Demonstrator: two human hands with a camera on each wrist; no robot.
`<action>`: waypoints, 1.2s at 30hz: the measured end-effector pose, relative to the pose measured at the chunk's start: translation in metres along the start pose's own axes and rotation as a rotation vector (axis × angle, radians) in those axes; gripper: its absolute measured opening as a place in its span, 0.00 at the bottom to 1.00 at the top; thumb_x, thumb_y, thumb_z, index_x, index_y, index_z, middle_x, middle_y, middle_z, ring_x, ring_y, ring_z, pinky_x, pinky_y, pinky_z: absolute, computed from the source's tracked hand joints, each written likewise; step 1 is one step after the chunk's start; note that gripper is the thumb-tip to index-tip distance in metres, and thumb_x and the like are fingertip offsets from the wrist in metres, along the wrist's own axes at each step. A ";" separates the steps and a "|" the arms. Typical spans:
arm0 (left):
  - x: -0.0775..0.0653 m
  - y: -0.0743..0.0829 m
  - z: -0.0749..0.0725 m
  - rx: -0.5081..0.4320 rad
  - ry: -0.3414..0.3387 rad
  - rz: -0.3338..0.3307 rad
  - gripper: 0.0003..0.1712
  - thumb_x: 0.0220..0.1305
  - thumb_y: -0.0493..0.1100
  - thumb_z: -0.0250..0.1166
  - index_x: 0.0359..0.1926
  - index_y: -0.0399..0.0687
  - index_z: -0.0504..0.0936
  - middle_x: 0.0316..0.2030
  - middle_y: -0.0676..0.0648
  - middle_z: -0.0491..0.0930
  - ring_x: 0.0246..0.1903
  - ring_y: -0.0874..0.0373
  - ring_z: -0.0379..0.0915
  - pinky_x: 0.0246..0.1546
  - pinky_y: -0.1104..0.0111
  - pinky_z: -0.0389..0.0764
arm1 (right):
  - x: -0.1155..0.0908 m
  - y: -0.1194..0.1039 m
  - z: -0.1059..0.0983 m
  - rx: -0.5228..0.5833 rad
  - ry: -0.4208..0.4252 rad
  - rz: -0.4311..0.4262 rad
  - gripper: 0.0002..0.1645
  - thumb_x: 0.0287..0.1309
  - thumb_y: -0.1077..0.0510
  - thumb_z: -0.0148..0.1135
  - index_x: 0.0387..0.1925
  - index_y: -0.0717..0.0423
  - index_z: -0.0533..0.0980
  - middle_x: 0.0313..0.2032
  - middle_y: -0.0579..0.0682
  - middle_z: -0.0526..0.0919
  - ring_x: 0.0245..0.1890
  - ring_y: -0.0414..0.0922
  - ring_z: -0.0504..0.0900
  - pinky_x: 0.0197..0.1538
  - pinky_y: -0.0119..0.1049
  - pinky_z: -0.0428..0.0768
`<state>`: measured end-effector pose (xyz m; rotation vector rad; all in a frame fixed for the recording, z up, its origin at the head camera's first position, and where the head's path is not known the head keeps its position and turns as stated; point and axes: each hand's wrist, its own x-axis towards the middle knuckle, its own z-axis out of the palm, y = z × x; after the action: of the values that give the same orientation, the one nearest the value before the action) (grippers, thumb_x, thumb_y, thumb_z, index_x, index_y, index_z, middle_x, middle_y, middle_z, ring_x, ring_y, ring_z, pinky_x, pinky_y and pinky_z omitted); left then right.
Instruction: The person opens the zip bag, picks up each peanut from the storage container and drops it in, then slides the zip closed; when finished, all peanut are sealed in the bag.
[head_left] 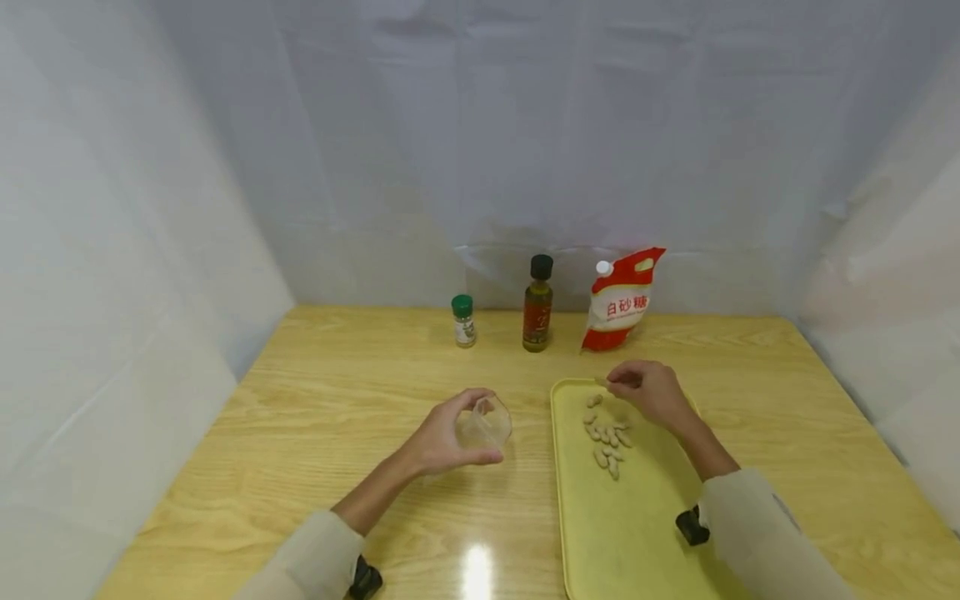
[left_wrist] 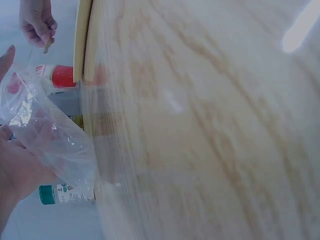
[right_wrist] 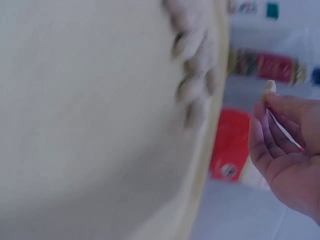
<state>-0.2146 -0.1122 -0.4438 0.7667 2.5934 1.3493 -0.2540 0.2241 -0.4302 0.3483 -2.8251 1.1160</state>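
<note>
My left hand [head_left: 437, 440] holds a clear plastic bag [left_wrist: 70, 142] above the table, left of the yellow tray [head_left: 630, 533]. The thumb and fingers curl around the bag's mouth and spread it. Over the tray's far end, my right hand [head_left: 657, 398] pinches a single peanut [right_wrist: 270, 87] between thumb and fingertips. Several unshelled peanuts [head_left: 604, 435] lie in a loose group on the tray below that hand. Whether the bag has anything in it cannot be made out.
Along the back of the wooden table [head_left: 315, 400] stand a green-capped spice jar [head_left: 463, 323], a dark-capped bottle [head_left: 536, 308] and a red and white sugar pouch [head_left: 621, 307]. Pale sheeting [head_left: 510, 150] encloses the back and sides.
</note>
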 end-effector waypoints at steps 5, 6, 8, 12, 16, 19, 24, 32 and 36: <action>0.001 -0.002 0.000 0.013 0.007 -0.001 0.49 0.46 0.56 0.75 0.67 0.51 0.64 0.63 0.43 0.69 0.61 0.42 0.65 0.57 0.42 0.69 | -0.005 -0.033 0.009 0.083 -0.018 -0.060 0.09 0.59 0.58 0.64 0.38 0.60 0.82 0.35 0.55 0.86 0.34 0.45 0.84 0.34 0.30 0.79; 0.001 -0.002 0.000 0.015 0.009 0.000 0.49 0.46 0.56 0.75 0.67 0.51 0.64 0.63 0.43 0.69 0.61 0.42 0.65 0.57 0.42 0.69 | -0.006 -0.040 0.011 0.105 -0.026 -0.067 0.10 0.59 0.58 0.64 0.38 0.60 0.82 0.35 0.55 0.86 0.34 0.45 0.84 0.34 0.29 0.79; 0.001 -0.003 0.000 0.013 0.008 0.002 0.49 0.46 0.56 0.74 0.67 0.51 0.63 0.64 0.43 0.69 0.62 0.42 0.65 0.57 0.42 0.69 | -0.008 -0.053 0.017 0.145 -0.042 -0.077 0.10 0.59 0.58 0.64 0.38 0.60 0.82 0.35 0.55 0.86 0.33 0.44 0.83 0.33 0.29 0.79; 0.000 -0.002 0.001 0.007 0.009 0.001 0.49 0.47 0.56 0.74 0.67 0.48 0.63 0.64 0.43 0.69 0.62 0.41 0.64 0.58 0.42 0.68 | -0.012 -0.077 0.033 0.195 -0.069 -0.103 0.09 0.58 0.58 0.65 0.38 0.59 0.82 0.34 0.53 0.85 0.33 0.41 0.81 0.35 0.28 0.79; 0.000 -0.001 0.002 0.003 0.007 0.006 0.48 0.48 0.56 0.74 0.67 0.47 0.63 0.63 0.43 0.69 0.62 0.43 0.66 0.58 0.44 0.69 | -0.014 -0.094 0.051 0.212 -0.104 -0.143 0.07 0.57 0.59 0.65 0.36 0.59 0.81 0.33 0.51 0.85 0.33 0.39 0.81 0.36 0.27 0.79; 0.002 -0.001 0.003 0.004 0.000 0.013 0.48 0.48 0.55 0.74 0.67 0.48 0.63 0.63 0.43 0.69 0.61 0.44 0.67 0.56 0.46 0.71 | -0.015 -0.102 0.062 0.192 -0.129 -0.179 0.06 0.57 0.59 0.65 0.35 0.58 0.81 0.31 0.50 0.85 0.31 0.38 0.80 0.36 0.28 0.79; 0.003 0.000 0.003 0.008 -0.010 0.015 0.48 0.48 0.56 0.73 0.68 0.48 0.62 0.64 0.44 0.68 0.63 0.44 0.65 0.59 0.44 0.68 | -0.016 -0.109 0.075 0.155 -0.143 -0.229 0.04 0.56 0.60 0.65 0.33 0.57 0.82 0.29 0.49 0.84 0.29 0.36 0.79 0.34 0.27 0.78; 0.001 -0.001 0.002 -0.006 -0.015 0.015 0.48 0.49 0.55 0.73 0.68 0.48 0.62 0.60 0.44 0.71 0.57 0.46 0.69 0.52 0.51 0.75 | -0.018 -0.108 0.073 0.140 -0.153 -0.243 0.06 0.57 0.58 0.65 0.35 0.55 0.83 0.32 0.47 0.85 0.30 0.36 0.78 0.36 0.27 0.77; 0.001 -0.003 0.002 -0.010 -0.015 0.005 0.47 0.48 0.55 0.73 0.68 0.51 0.62 0.60 0.44 0.72 0.56 0.46 0.70 0.46 0.57 0.78 | -0.017 -0.100 0.062 0.124 -0.149 -0.188 0.07 0.58 0.57 0.64 0.37 0.55 0.83 0.32 0.46 0.85 0.31 0.37 0.77 0.35 0.28 0.77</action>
<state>-0.2159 -0.1114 -0.4471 0.7797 2.5727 1.3517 -0.2128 0.1142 -0.4115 0.7195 -2.7787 1.2748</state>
